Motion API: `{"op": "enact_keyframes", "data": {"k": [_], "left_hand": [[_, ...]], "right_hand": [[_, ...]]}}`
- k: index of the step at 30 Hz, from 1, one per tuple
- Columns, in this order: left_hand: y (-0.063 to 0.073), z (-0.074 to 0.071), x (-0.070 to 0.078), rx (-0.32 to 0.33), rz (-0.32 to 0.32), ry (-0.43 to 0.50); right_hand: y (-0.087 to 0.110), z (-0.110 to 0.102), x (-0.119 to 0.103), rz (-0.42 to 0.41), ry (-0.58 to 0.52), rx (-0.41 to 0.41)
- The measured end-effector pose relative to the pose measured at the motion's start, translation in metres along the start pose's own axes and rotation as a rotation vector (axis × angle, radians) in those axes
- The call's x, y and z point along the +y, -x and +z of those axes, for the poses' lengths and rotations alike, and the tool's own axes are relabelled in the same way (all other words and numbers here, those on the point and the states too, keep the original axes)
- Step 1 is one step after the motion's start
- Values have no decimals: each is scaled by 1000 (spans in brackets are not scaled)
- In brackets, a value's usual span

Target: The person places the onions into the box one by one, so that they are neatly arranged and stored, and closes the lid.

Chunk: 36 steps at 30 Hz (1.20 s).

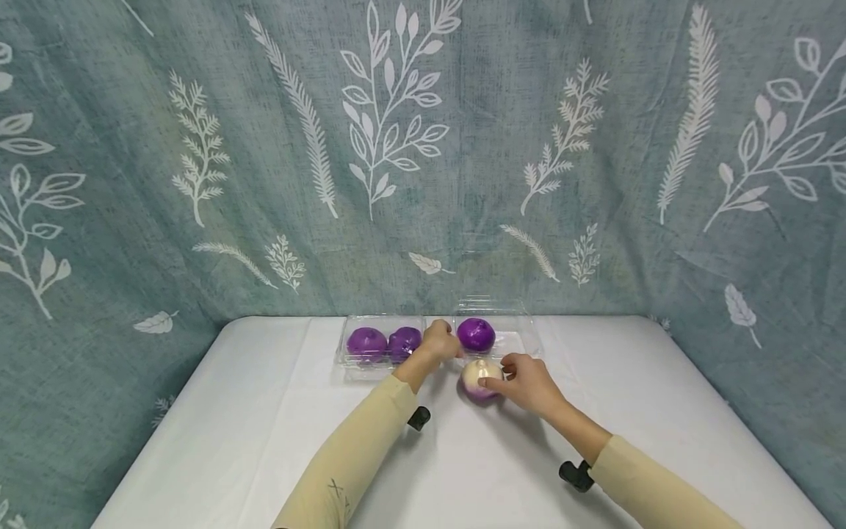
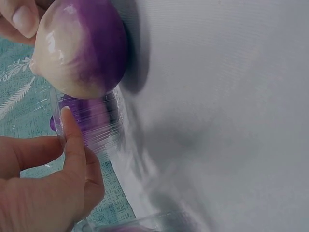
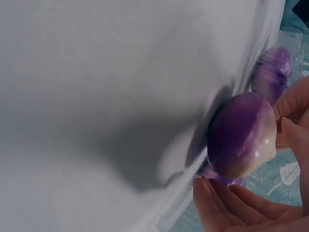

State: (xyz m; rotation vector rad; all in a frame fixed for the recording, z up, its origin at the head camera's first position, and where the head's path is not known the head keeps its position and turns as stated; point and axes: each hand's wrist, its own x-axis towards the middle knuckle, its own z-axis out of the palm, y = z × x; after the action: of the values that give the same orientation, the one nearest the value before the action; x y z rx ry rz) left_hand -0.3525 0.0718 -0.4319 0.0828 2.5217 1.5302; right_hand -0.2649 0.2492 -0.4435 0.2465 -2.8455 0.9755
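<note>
A turnip [image 1: 481, 379], creamy white on top and purple below, is just in front of the right-hand clear plastic container [image 1: 512, 344]. My right hand [image 1: 531, 383] holds it from the right, thumb on the near side. My left hand [image 1: 439, 342] pinches the left edge of that container between thumb and fingers, as the left wrist view shows with the container's rim [image 2: 57, 116]. Inside this container sits one purple round vegetable [image 1: 476, 335]. In the right wrist view the turnip [image 3: 241, 135] is between my right fingers and thumb [image 3: 295, 137].
Left of my left hand stands a second clear plastic container [image 1: 350, 361] with two purple round vegetables [image 1: 366, 344] inside. Both containers are near the back edge of the white-covered table [image 1: 277, 411]. A green leaf-patterned curtain [image 1: 423, 184] hangs behind.
</note>
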Motion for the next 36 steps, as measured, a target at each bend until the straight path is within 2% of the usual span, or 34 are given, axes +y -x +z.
{"op": "enact_keyframes", "data": {"k": [7,13,25,30,36], "left_hand": [[-1,-1,0,-9,-1,1],[0,0,-1,-21,-5,26],[-1,-1,-3,-24,-4,24],[-1,-1,-4,-38,-11,45],[-1,-2,-2,-47,-4,43]], "right_hand": [[-3,10,2,69,-77,-9],[-4,12,-2,99,-91,-12],[-3,16,-2,81,-102,-16],[4,8,-8,68,-137,-62],[3,-21,-14,43,-169,-66]]}}
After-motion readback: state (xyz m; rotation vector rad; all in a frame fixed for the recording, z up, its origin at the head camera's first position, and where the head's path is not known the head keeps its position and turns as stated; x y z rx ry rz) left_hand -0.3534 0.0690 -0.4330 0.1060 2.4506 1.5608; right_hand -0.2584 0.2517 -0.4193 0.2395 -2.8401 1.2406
